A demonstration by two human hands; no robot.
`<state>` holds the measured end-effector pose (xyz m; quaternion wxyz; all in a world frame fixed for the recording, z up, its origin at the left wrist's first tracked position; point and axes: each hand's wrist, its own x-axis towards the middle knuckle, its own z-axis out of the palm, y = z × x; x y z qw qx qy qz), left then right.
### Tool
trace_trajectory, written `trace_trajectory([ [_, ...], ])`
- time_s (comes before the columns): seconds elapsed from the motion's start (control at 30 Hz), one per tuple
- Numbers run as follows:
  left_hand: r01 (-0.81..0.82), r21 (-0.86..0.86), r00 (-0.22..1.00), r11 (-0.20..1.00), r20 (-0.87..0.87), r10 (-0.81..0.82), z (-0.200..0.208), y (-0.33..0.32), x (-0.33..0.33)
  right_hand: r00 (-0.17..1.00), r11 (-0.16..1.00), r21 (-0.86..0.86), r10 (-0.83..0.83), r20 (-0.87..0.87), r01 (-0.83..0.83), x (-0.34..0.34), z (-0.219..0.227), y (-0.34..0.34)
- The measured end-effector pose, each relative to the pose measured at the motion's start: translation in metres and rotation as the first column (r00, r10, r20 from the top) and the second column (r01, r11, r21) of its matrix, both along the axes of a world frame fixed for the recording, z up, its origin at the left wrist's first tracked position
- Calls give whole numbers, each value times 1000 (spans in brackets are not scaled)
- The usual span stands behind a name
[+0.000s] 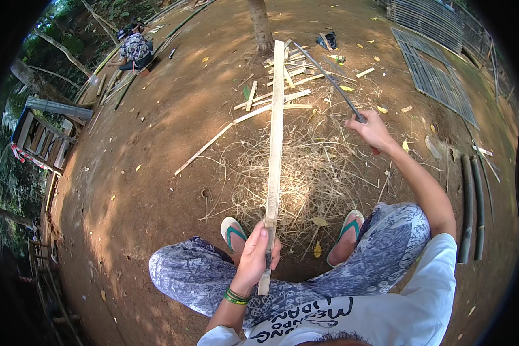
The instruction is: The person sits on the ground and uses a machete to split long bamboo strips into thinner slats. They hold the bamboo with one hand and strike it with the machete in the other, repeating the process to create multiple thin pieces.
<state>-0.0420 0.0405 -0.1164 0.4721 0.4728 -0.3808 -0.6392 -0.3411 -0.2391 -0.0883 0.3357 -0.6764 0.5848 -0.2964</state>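
A long pale bamboo strip (275, 132) stands up the middle of the view, its lower end close to my lap. My left hand (256, 254) is closed round it near that end, with a dark band on the strip by the fingers. To the right, my right hand (372, 131) grips the handle of a long, thin-bladed knife (328, 76). The blade slants up and left, its tip close to the strip's far end; whether they touch I cannot tell. Between my feet and the tree lies a heap of bamboo shavings (305, 167).
Cut bamboo pieces (251, 112) lie scattered before the tree trunk (261, 26). Slatted bamboo panels (435, 75) are at the far right, dark poles (473, 207) nearer on the right. A person (135, 51) crouches at the far left, beyond a small wooden structure (46, 138).
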Motion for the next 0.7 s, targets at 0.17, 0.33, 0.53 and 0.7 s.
trace_trajectory([
  [0.17, 31, 21, 997, 999, -72, -29, -6, -26, -21, 950, 913, -284, 242, -196, -292, 9, 0, 11],
  [0.33, 46, 17, 973, 999, -225, -42, 8, -39, -34, 814, 743, -375, 390, -430, -554, 25, 7, 40],
  [0.53, -2, 129, 952, 992, -303, 41, 2, -50, -26, 665, 557, -371, 552, -503, -743, 51, -4, 64],
  [0.7, 17, 129, 894, 991, -447, 42, 16, -41, -25, 749, 658, -388, 448, -488, -646, 58, -6, 61],
])
